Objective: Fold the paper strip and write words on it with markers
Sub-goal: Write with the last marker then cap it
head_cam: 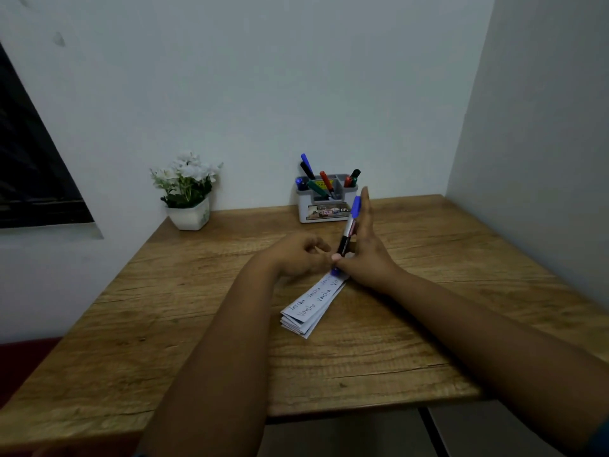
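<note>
Head view: folded paper strip (311, 301) lies flat on the wooden worktop (164, 324), mid-table, angled from near-left to far-right. Two lines of blue handwriting show on its top face; several folded layers show at the near end.

Right hand (364, 255) rests at the strip's far end, fingers (365, 206) straight and pointing up and away, thumb pressing a blue marker (346, 235) against the palm side. Marker stands near upright, blue cap end up, lower end down at the strip's far end; tip contact with paper is hidden by the hands.

Left hand (298, 253) sits just beside the right, over the strip's far end, fingers curled in, thumb tip touching the marker's lower barrel. Cannot tell if it pinches the marker or paper.

Behind them, at the wall: grey pen holder (326, 209) with blue, black, green and red markers. Left of it, a white pot of white flowers (188, 189). Dark window (29, 166) on the left wall.
</note>
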